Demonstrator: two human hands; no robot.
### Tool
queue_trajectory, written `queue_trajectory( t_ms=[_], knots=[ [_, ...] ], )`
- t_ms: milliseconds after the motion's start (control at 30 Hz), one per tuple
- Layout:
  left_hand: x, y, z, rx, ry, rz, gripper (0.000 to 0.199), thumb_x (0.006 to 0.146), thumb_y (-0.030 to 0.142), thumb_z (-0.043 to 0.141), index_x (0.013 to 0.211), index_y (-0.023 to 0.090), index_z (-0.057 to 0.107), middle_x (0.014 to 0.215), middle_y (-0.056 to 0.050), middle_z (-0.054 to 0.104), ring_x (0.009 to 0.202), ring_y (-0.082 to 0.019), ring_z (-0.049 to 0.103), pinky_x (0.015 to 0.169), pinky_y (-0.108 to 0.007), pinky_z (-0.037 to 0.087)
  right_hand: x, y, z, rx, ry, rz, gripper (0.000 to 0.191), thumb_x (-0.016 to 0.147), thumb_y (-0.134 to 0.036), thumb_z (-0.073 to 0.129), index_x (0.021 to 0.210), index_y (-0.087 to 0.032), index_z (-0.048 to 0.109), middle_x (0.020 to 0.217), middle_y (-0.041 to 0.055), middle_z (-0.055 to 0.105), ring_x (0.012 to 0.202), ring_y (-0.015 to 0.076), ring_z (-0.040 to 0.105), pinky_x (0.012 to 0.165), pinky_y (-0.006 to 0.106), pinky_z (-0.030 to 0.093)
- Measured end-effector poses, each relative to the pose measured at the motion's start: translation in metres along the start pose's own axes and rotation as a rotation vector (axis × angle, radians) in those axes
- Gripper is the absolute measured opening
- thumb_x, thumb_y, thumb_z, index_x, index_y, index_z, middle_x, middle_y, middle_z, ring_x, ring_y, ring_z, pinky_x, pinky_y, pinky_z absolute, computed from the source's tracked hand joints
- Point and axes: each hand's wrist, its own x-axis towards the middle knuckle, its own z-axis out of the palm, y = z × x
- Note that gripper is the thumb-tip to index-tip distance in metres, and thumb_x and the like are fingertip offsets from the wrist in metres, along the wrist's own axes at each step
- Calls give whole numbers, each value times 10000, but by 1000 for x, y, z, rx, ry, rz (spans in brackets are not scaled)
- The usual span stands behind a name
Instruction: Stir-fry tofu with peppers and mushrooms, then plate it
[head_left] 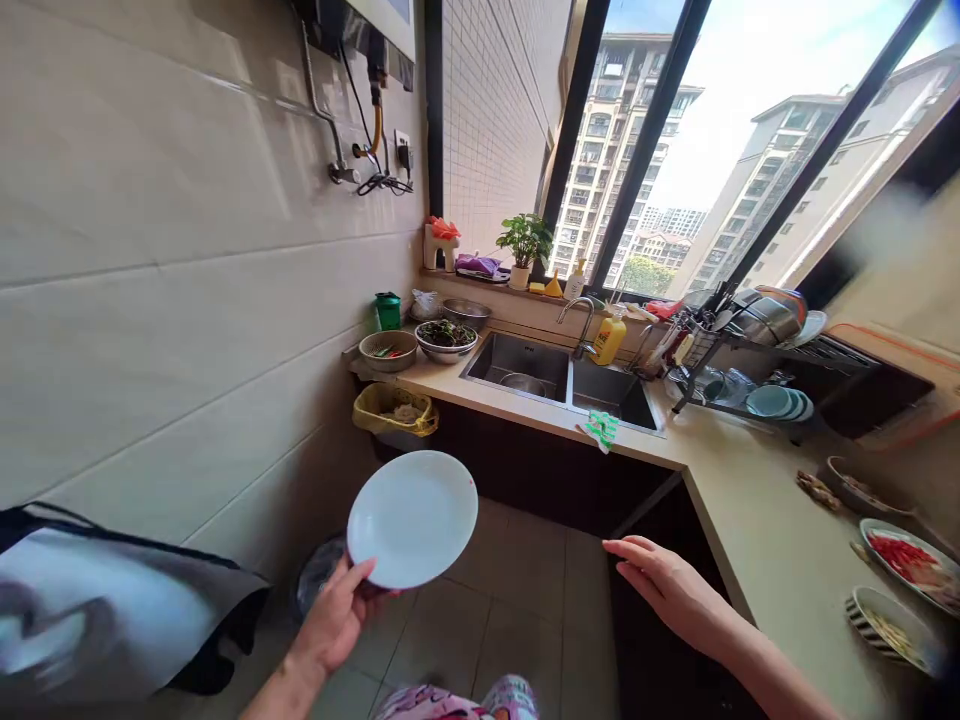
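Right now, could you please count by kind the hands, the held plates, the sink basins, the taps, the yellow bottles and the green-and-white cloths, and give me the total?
Left hand and right hand: 2
Held white plate: 1
Left sink basin and right sink basin: 2
Tap: 1
Yellow bottle: 1
Green-and-white cloth: 1
Total: 8

Left fingers [354, 578] grip a white plate [414, 512] — right fingers [636, 554] hover, outstretched.

From afar, I counted one left hand [335, 618], one right hand [670, 580] and one plate [412, 518] before the sink [571, 385], two basins [517, 352] in it, one cloth [601, 430] on its edge, one plant [524, 245] behind.
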Motion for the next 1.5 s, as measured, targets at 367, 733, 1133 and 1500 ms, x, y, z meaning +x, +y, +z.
queue_trajectory(
  t_ms=[367,733,1133,1500],
  knots=[
    [310,18,292,-11,-194,-141,365,831,123,547,1174,195,448,745,-12,662,546,-149,659,514,-301,598,376,268,-57,-292,217,282,441,917,-321,378,1300,-163,529,1212,127,619,1055,243,614,873,350,482],
    [501,36,448,143,-159,-242,314,851,113,502,1141,198,420,865,-40,647,578,-145,659,488,-285,580,637,355,-102,-452,207,438,365,968,-297,361,1259,-157,534,1157,135,612,1033,225,588,801,287,442],
    [612,48,516,445,-306,-409,391,767,109,544,1146,164,463,755,-29,636,513,-156,642,473,-305,574,686,417,-116,-579,10,681,279,936,-84,324,1102,-67,548,919,164,669,809,253,674,648,339,504],
    [623,14,545,486,-268,-446,459,755,44,463,1190,177,400,824,-47,642,529,-155,646,501,-324,579,683,411,-135,-547,-92,582,249,942,-187,425,1148,-91,525,932,171,680,840,287,683,652,337,502]
  ],
)
